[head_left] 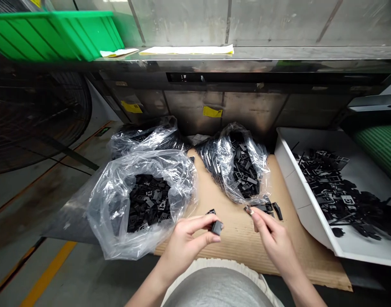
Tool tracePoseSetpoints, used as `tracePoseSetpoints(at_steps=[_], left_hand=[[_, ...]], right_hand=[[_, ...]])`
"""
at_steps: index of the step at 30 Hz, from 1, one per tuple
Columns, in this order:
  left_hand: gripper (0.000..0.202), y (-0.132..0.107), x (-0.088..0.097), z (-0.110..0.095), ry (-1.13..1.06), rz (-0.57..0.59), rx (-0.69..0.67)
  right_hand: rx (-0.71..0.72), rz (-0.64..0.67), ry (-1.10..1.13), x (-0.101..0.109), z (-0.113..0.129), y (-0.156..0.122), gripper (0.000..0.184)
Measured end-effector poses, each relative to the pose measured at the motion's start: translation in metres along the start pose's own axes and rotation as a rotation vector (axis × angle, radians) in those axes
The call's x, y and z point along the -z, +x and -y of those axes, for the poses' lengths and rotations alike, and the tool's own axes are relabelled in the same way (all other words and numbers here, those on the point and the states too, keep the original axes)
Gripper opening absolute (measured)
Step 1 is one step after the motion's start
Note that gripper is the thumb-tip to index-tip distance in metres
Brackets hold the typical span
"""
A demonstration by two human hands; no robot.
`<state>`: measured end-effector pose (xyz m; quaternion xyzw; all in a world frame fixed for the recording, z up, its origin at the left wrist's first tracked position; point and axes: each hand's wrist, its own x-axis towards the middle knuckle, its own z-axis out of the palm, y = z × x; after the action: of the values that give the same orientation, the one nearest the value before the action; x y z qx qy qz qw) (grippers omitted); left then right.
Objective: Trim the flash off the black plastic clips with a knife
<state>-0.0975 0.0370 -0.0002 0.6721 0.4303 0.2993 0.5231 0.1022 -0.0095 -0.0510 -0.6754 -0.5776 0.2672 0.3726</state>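
Note:
My left hand (194, 236) pinches a small black plastic part (217, 227) between thumb and fingers, above the cardboard sheet (234, 238). My right hand (272, 236) is closed on another small dark part (248, 209) at its fingertips, mostly covered by them. Several loose black pieces (278, 210) lie on the cardboard just beyond my right hand. Left of my left hand stands an open clear plastic bag (112, 221) full of small black parts (150, 200). A second open bag (226, 160), ahead of my right hand, holds longer black pieces (245, 170).
A white tray (306, 204) with black plastic pieces stands at the right. Another filled bag (144, 136) sits behind at the left. A metal ledge (262, 53) crosses the back, carrying a green bin (61, 34) and papers (185, 50). A large fan (38, 115) is at far left.

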Motion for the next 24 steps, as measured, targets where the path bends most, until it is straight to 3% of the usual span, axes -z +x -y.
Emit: tracePoseSetpoints(at_steps=[6, 10, 16, 22, 24], left_hand=[[0.021, 0.003, -0.004, 0.004, 0.027, -0.041, -0.013], [0.018, 0.002, -0.004, 0.004, 0.128, -0.052, -0.101], [0.018, -0.001, -0.004, 0.003, 0.167, -0.088, -0.169], [0.017, -0.003, -0.008, 0.004, 0.152, -0.08, -0.145], [0.017, -0.001, -0.009, 0.008, 0.148, -0.14, -0.104]], right_hand=[[-0.023, 0.114, 0.304, 0.002, 0.026, -0.01, 0.025], [0.055, 0.146, 0.192, -0.009, 0.044, -0.008, 0.024], [0.128, 0.191, 0.154, -0.013, 0.044, -0.003, 0.025], [0.144, 0.235, 0.162, -0.012, 0.047, -0.006, 0.025], [0.17, 0.299, 0.153, -0.013, 0.05, -0.011, 0.026]])
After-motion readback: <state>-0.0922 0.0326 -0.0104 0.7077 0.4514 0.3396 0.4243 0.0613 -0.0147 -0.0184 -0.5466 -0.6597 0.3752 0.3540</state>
